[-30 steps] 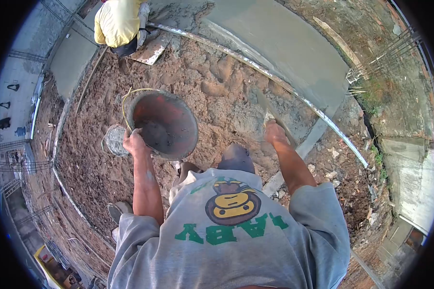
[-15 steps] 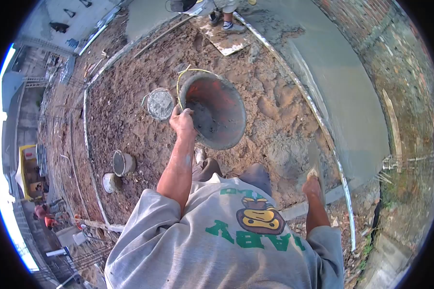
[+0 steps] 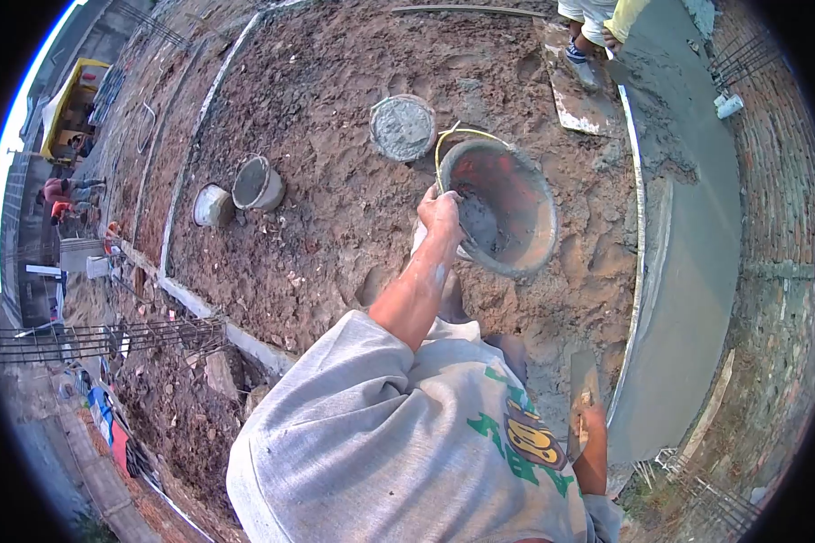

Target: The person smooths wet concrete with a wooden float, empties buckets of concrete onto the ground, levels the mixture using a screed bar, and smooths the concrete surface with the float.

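Observation:
My left hand (image 3: 439, 215) is closed on the edge of a bucket (image 3: 525, 208), where its yellow cord handle (image 3: 441, 149) meets the rim. The bucket tilts so that I see its reddish, mortar-stained inside, with grey wet mortar (image 3: 480, 224) low in it. Down by my right side, my right hand (image 3: 592, 422) is wrapped round the handle of a long flat trowel (image 3: 584, 376). The blade points away from me, over the muddy soil. Beyond the left hand, a round pail filled with grey mortar (image 3: 403, 128) stands on the ground.
Two more pails (image 3: 259, 184) (image 3: 213, 206) stand to the left. A pale edging strip (image 3: 637, 226) borders smooth wet concrete (image 3: 688, 299) on the right, beside a brick wall (image 3: 783, 190). Another person (image 3: 593, 23) stands at the top near a board (image 3: 575, 100). Rebar (image 3: 100, 342) juts out at left.
My view has turned left, so the ground, pails and other person appear shifted right. Both hands keep their holds, the left on the bucket and the right on the trowel.

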Motion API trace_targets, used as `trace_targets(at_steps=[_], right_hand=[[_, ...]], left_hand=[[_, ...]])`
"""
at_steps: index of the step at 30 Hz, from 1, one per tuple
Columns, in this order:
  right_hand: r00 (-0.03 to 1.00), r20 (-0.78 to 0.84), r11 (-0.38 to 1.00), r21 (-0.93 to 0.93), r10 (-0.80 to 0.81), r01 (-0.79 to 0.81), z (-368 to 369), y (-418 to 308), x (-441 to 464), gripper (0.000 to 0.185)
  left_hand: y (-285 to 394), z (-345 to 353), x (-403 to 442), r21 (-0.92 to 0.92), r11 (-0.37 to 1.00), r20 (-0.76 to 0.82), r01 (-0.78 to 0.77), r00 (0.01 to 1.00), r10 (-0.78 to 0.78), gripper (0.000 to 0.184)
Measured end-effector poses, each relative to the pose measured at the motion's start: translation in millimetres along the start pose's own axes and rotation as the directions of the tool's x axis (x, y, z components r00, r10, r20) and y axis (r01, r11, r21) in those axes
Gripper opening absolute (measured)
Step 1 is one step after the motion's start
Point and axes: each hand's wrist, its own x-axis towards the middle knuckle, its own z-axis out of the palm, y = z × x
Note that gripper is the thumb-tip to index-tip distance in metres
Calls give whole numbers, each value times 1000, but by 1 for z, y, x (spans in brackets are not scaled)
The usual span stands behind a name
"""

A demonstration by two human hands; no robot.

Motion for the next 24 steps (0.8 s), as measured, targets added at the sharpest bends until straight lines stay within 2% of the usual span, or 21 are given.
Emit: trace_targets(at_steps=[2,5,8,9,10,11,12,13,14,15,16,17,18,20,21,22,23,24], right_hand=[[992,-87,973,-219,-92,71,3,-22,-7,50],[974,-187,892,-451,-124,27,11,-66,-6,60],[988,-141,850,-526,-57,-26,26,-118,36,65],[987,-111,812,-583,-120,33,37,-154,39,66],[982,-73,770,-632,-175,90,52,-199,42,67],[929,-39,682,-691,-367,241,74,-208,82,56],[987,40,949,-273,-152,158,99,-238,106,47],[991,74,976,-179,-109,121,125,-302,93,49],[982,17,969,-160,-187,187,159,-321,121,46],[987,3,982,109,-158,157,199,-335,145,43],[991,-11,921,368,-135,129,237,-343,173,40],[991,57,974,202,-118,104,278,-331,226,45],[987,133,996,25,-89,86,313,-317,266,49],[981,186,998,-27,-53,59,368,-336,280,52],[978,204,997,-46,-47,58,394,-356,287,53],[981,190,982,-177,-36,70,412,-379,291,54],[984,175,946,-316,-19,74,423,-402,283,54],[987,160,886,-457,3,72,427,-421,270,55]], left_hand=[[7,-14,43,31,999,-83,21,996,-19,42],[14,-36,110,140,989,-194,53,981,-25,44],[-1,-78,195,103,993,-350,58,937,-18,45],[-10,-101,227,118,992,-380,43,925,5,47],[16,-107,233,124,990,-384,68,923,-16,45],[11,-133,266,227,968,-437,108,900,2,43],[-5,-170,304,239,970,-377,-48,916,138,43],[11,-177,317,219,975,-389,-47,912,131,44],[20,-188,336,245,968,-404,-54,902,153,44],[17,-210,363,298,950,-366,-99,907,209,44],[17,-232,388,303,951,-374,-68,909,185,42],[19,-247,408,266,963,-409,-31,901,142,43],[17,-268,429,212,975,-361,-69,921,143,46],[6,-316,480,303,951,-467,-62,860,204,46],[8,-315,494,255,966,-535,-48,825,182,45],[5,-313,505,197,980,-600,-37,786,150,43],[-4,-334,525,155,986,-596,-67,789,147,40],[-10,-366,541,157,988,-541,-14,835,98,39]])
